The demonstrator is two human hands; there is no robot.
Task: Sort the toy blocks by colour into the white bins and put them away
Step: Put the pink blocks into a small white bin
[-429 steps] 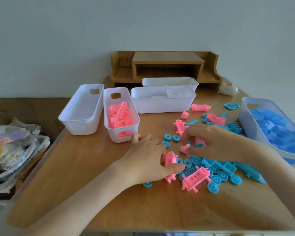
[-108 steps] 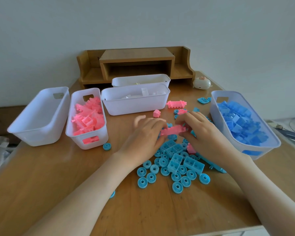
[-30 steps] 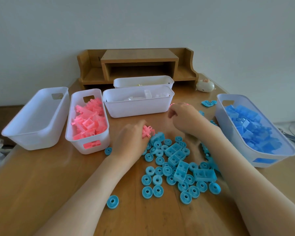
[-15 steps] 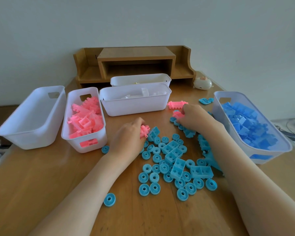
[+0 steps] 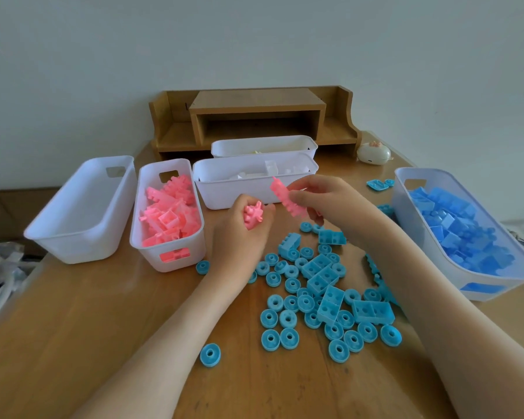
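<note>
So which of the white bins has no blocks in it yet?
The leftmost bin, beside the pink-filled bin; every other bin shows pieces inside.

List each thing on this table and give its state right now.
left hand, gripping small pink pieces
right hand, pinching a long pink block
pink bin, holding pink blocks, nearly full
leftmost bin, empty
blue bin, heaped with blue blocks
blue wheels and bricks, loose on the table
middle bin, holding white pieces
</note>
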